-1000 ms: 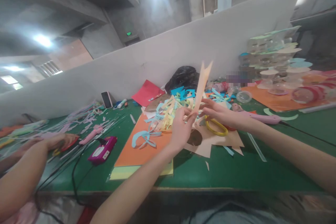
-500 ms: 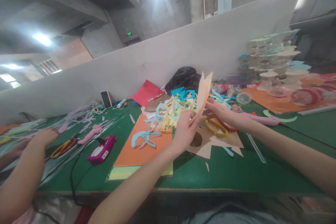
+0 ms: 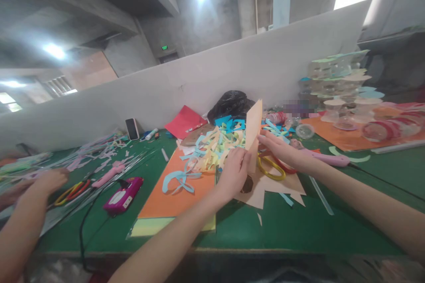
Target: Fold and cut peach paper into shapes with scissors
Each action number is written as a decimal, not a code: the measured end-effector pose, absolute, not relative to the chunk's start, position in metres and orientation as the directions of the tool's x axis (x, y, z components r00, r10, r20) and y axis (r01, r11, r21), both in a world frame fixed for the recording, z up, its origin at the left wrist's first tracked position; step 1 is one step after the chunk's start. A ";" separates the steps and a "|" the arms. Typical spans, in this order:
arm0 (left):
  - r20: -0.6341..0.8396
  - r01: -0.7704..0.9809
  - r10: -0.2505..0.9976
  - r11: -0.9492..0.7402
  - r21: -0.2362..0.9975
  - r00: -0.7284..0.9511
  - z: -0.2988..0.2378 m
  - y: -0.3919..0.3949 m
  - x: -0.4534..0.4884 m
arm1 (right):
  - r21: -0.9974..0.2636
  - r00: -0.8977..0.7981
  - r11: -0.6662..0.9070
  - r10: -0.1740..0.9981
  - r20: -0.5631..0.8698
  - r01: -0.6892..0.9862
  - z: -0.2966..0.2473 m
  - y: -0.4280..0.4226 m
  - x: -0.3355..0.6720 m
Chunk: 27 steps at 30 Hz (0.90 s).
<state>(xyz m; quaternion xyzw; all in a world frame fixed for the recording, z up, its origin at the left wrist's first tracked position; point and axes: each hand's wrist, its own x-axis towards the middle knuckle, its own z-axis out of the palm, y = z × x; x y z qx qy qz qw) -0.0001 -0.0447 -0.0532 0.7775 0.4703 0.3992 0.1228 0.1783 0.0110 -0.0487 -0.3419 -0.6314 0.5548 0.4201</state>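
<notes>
Left hand [image 3: 234, 172] is curled up, fingers pinching the low end of a peach card strip [image 3: 254, 126], while the right hand [image 3: 282, 152] comes in from the side, fingers stretched out and pretty open, tips just at the card's edge. The strip stands nearly upright, long axis pointing up at the white partition [image 3: 199, 84]. Right under it are yellow-handled scissors [image 3: 270, 168], with a heap of paper strips [image 3: 215, 152] just left of it. Nothing's blocking it.
</notes>
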 end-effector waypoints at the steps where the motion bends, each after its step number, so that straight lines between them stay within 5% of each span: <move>1: 0.504 0.631 0.831 -0.526 0.570 0.237 -0.053 -0.045 0.000 | -0.987 -0.404 0.159 0.901 0.159 -0.033 -0.049 0.011 0.178; 19: 0.512 0.590 0.841 -0.506 0.629 0.175 -0.056 -0.043 -0.003 | -0.953 -0.383 0.264 0.874 0.301 -0.147 -0.045 0.008 0.177; 27: 0.534 0.588 0.792 -0.592 0.552 0.297 -0.050 -0.046 -0.004 | -0.974 -0.326 0.218 0.917 0.228 -0.067 -0.044 0.009 0.178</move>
